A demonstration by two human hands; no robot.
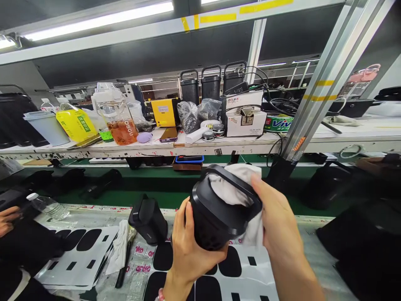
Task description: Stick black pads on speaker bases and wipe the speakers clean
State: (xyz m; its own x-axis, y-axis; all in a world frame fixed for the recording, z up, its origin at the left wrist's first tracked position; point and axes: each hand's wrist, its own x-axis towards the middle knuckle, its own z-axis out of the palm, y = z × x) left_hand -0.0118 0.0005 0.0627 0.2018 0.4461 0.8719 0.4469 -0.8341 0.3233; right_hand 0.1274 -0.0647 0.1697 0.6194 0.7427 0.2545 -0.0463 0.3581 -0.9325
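Observation:
My left hand (189, 251) is wrapped round the lower body of a black box-shaped unit with a carry handle, which looks like a portable speaker (208, 217). The speaker is tilted above the bench, its handle (233, 180) on the upper side. In my right hand (278, 217) is a white cloth (233, 188), bunched under the handle and hanging down the speaker's right side. My right fingertips are at the handle's right end and partly hidden by the cloth. A second black speaker (148, 219) stands on the bench to the left.
Sheets with black stickers (230, 261) lie below my hands. To the left are a brush (123, 255), a plastic bottle (48, 205) and another person's hand (9, 219). A shelf (194, 148) with a jug (117, 117) and boxes crosses ahead; a metal post (326, 83) rises right.

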